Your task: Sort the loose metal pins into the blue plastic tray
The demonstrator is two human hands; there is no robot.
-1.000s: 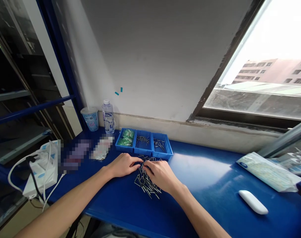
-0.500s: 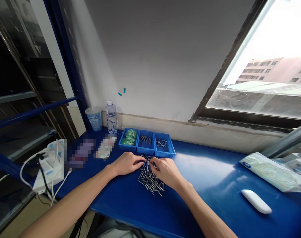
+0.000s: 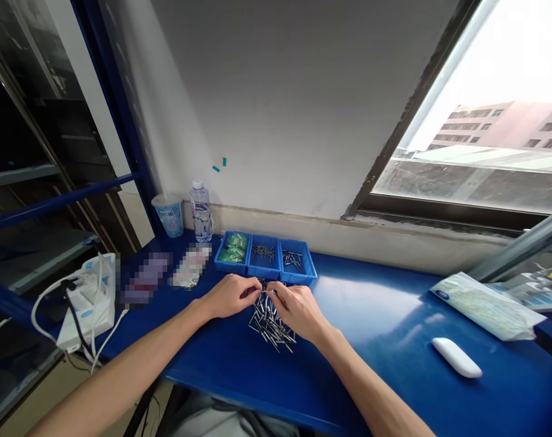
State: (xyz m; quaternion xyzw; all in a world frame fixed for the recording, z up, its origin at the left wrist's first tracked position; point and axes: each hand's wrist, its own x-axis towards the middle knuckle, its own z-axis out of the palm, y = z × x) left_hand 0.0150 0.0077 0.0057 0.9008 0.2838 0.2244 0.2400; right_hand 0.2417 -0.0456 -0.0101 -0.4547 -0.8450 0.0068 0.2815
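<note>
A loose pile of thin metal pins [image 3: 271, 328], rivet-like in shape, lies on the blue table just beyond its front edge. Over the back of the pile, my left hand [image 3: 234, 296] and my right hand [image 3: 298, 308] meet almost fingertip to fingertip. Both are closed in a pinch, and one slim metal pin [image 3: 265, 291] seems to span between them. Behind my hands stand three joined blue bins: the left bin [image 3: 231, 266] holds green-and-clear packets, the middle bin [image 3: 263, 272] and the right bin [image 3: 298, 278] hold metal pins.
A water bottle [image 3: 201, 212] and a lidded cup [image 3: 169, 215] stand by the wall at back left. A white power strip [image 3: 89, 303] with cables sits at far left. To the right lie a white rounded case [image 3: 457, 358] and a flat plastic packet [image 3: 488, 306].
My fingertips have drawn up from the pile and come together, with a slim pin now showing between them. The whole view has shifted slightly.
</note>
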